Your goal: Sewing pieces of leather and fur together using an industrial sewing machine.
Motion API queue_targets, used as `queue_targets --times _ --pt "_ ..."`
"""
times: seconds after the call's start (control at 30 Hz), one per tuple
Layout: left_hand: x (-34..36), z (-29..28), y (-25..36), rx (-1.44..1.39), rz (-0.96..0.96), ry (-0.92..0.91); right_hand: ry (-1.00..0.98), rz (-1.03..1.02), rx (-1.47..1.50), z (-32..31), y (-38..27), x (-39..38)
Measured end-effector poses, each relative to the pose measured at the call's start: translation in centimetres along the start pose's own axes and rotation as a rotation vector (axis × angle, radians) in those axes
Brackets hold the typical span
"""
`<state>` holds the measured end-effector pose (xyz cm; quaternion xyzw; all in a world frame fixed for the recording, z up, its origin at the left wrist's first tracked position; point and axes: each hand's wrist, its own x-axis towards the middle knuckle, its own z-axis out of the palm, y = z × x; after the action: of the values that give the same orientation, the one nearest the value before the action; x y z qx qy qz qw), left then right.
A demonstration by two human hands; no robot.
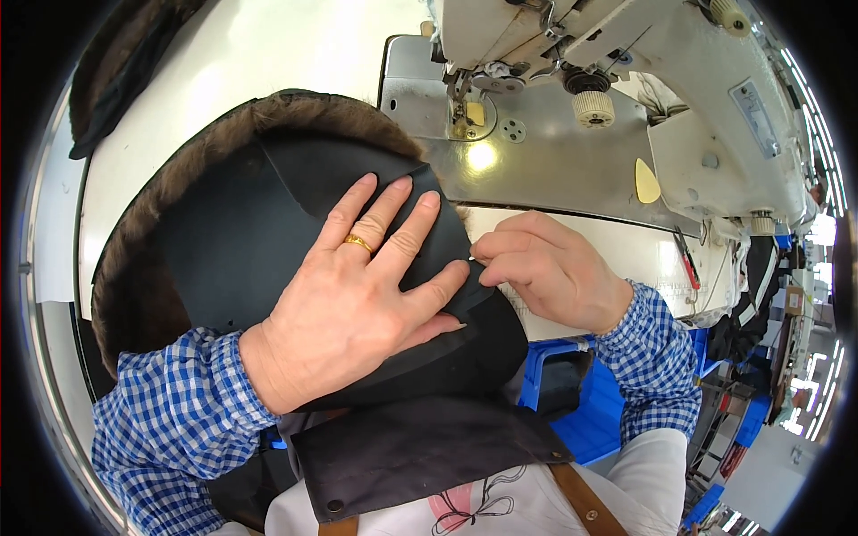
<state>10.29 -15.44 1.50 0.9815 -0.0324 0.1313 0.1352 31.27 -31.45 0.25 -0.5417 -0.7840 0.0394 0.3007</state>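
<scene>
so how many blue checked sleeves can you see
2: the left sleeve runs to the left hand, spread on the black piece; the right sleeve runs to the right hand, at that piece's right edge. No others show.

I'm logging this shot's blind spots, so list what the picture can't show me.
All in the head view:
Black fur-edged piece, area beneath the left hand: covered by that hand.
Whether the right hand grips anything: its curled fingers hide it.
Dark piece at upper left: cut off by the edge.
Blue bin, right side: behind the checked sleeve.
</scene>
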Motion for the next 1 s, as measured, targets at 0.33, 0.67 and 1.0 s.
queue_targets --times 0.33,0.67,1.0 --pt "-0.3 -0.2 -0.4 -0.002 0.004 -0.007 0.094 0.18 -0.03 -1.5 0.5 -1.3" --pt "0.0 -0.7 -0.7 0.008 0.038 0.018 0.302 0.3 -0.349 -2.6 2.5 -1.5" --pt "4.0 -3.2 -2.7 0.346 0.167 0.08 0.174 0.072 -0.507 -0.5 -0.8 -1.3"
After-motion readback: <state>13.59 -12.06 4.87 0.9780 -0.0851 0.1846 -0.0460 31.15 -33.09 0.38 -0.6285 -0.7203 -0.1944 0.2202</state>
